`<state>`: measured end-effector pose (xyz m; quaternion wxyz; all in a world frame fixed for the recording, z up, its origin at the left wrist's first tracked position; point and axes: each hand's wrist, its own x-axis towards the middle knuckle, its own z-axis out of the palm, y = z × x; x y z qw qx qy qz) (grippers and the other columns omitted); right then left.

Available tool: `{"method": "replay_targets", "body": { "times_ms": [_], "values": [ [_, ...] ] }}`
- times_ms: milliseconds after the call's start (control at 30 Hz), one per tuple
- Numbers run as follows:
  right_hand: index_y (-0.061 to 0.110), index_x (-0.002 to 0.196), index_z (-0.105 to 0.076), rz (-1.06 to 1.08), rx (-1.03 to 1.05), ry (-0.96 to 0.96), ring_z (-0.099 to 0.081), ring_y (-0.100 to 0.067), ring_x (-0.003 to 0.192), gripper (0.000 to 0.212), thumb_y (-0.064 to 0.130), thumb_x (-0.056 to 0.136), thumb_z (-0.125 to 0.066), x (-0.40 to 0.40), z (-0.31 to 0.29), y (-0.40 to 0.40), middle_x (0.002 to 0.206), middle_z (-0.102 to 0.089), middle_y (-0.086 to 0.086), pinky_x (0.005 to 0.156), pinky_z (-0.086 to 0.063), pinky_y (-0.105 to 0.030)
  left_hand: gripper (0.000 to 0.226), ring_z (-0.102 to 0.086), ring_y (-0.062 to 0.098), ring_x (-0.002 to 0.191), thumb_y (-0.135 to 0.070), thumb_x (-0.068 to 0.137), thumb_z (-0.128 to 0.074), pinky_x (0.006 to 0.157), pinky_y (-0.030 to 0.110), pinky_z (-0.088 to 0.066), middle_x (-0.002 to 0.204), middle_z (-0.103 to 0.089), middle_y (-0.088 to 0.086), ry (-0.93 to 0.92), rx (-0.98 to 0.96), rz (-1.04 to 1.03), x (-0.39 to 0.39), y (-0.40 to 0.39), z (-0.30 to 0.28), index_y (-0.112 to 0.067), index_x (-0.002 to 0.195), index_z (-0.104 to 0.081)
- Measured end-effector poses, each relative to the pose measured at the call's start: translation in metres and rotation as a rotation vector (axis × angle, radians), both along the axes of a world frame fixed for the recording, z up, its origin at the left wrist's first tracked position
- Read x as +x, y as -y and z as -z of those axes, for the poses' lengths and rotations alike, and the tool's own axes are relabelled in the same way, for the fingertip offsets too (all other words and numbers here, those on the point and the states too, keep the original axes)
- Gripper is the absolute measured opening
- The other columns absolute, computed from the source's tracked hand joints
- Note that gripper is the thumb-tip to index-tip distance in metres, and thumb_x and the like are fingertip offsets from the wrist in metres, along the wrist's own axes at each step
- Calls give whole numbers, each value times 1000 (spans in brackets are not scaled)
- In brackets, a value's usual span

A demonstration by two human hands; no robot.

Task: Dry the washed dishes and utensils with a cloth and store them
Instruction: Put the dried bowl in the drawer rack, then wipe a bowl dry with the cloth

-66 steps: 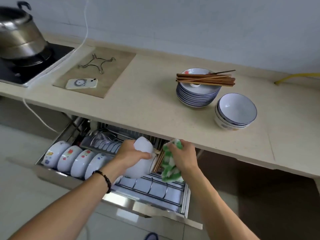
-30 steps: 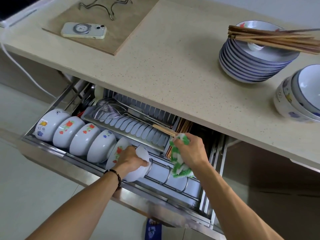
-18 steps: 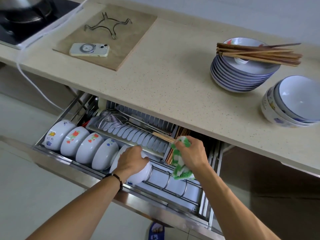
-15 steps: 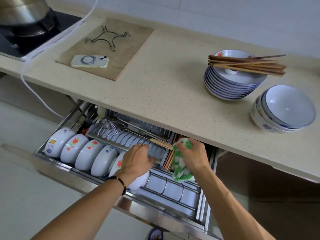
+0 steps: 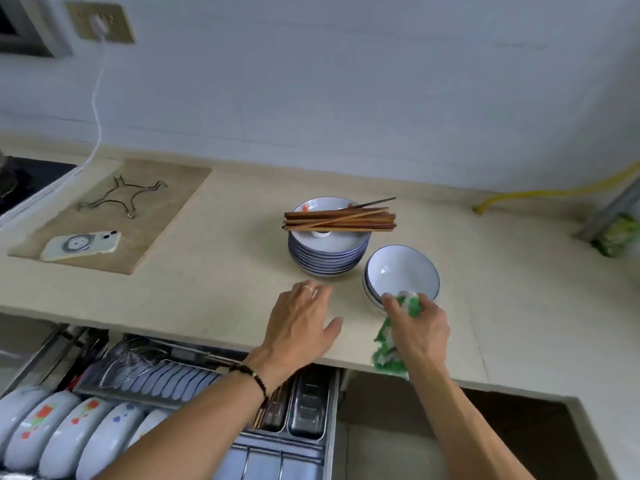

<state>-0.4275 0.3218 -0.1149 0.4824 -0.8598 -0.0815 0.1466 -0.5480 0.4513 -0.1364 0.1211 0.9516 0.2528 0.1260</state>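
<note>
My left hand hovers open over the beige counter, just in front of a stack of blue-rimmed plates. Brown chopsticks lie across the top plate. My right hand grips a green and white cloth at the near rim of a short stack of white bowls. Below the counter the pulled-out drawer rack holds a row of flowered bowls standing on edge.
A phone and a wire trivet lie on a wooden board to the left. A stove edge is far left. A yellow hose runs along the back right. A white cable hangs from a wall socket.
My left hand let go of the white bowl, now in the drawer rack, and rose to the counter. My right hand carried the cloth up to the stacked bowls. The view tilted upward.
</note>
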Motion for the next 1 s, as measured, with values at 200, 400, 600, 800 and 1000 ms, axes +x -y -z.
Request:
{"method": "replay_targets", "body": {
  "times_ms": [200,400,600,800,1000],
  "values": [
    [13,125,-62,68,-64,88,-60,-27,84,44,38,90,-68,100,2,34,94,-62,-6,73,-49,-31,96,-42,19,133,-56,76,-77,97,32,-44,148,-40,-1,-25,-226,29,102,21,-7,-22,151,-28],
    [10,122,-59,-201,-251,-48,-59,-26,91,53,46,85,-71,158,25,28,100,-59,-5,79,-52,-34,137,-35,30,141,-53,57,-90,98,40,-49,160,-19,12,-256,-288,-103,151,21,12,-16,156,-3],
    [20,136,-58,-370,-307,-38,-60,-25,95,56,28,80,-66,167,40,14,122,-59,-8,81,-53,-32,142,-34,29,140,-43,53,-95,101,37,-48,156,-20,8,-228,-327,-67,154,16,17,-21,156,1],
    [22,142,-55,-361,-199,-86,-64,-27,91,66,13,77,-60,173,47,12,130,-56,-10,81,-58,-35,138,-24,18,140,-33,52,-96,102,36,-44,147,-26,-1,-98,-425,-58,151,16,17,-30,156,-6],
    [15,140,-54,-346,-176,-51,-60,-30,96,57,8,84,-57,174,37,13,131,-53,-14,74,-52,-32,136,-22,13,139,-36,49,-96,104,37,-42,146,-29,-7,13,-471,-38,149,16,12,-35,155,-10]
  ]
}}
